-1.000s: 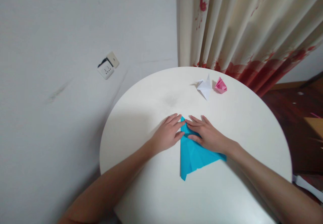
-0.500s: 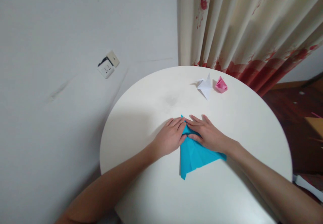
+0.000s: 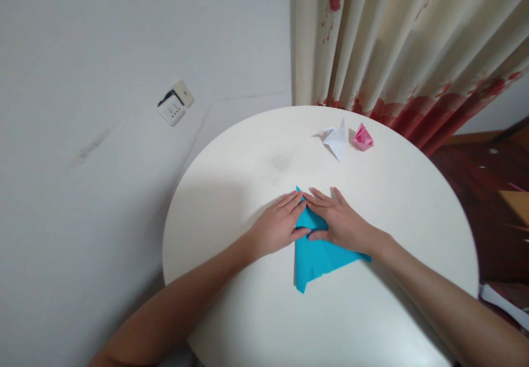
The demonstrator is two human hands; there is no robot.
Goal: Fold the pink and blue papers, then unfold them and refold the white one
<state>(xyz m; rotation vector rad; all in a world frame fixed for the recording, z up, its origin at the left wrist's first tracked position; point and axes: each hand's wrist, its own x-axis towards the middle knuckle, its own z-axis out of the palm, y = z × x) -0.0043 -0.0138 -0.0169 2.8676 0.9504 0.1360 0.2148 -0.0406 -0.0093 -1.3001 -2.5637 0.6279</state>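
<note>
We sit at a round white table (image 3: 264, 312) pushed close to the wall, a floral curtain (image 3: 397, 42) hanging behind it, so the whole top serves as a hard, flat surface to press against. Near its middle lies the blue folded paper (image 3: 316, 257), a triangle with its narrow tip pointing away from us. Both hands lie flat on that far tip, fingers spread and gripping nothing: our right hand (image 3: 341, 224) covers the right flap, pinning it down, while our left hand (image 3: 279, 225) rests at the left edge, thumb on the paper, likely to keep the layers from springing up. Well apart, by the far rim, a white paper figure (image 3: 336, 140) and a pink paper figure (image 3: 362, 138) stand just beside each other, out of the way.
</note>
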